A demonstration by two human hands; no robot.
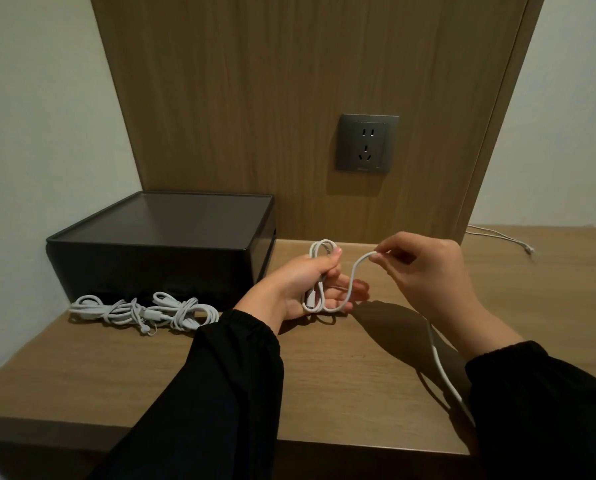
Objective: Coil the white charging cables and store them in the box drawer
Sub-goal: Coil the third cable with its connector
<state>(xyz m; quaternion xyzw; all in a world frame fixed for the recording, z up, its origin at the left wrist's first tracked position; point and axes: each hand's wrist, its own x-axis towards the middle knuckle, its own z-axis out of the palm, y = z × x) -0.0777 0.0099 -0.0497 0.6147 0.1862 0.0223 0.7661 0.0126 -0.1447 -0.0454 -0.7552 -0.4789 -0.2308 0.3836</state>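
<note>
A white charging cable (353, 276) is partly looped in my left hand (308, 284), whose thumb and fingers hold a few loops above the wooden table (116, 368). My right hand (424, 271) pinches the same cable a short way along, at its raised bend. The cable's loose tail (443, 372) runs down under my right wrist toward the front edge. Two more coiled white cables (144, 311) lie on the table in front of the dark box (165, 237) at the left. The box drawer looks closed.
A grey wall socket (366, 143) sits on the wooden back panel above my hands. Another thin white cable (500, 237) lies on the surface at the far right. A white wall borders the box on the left.
</note>
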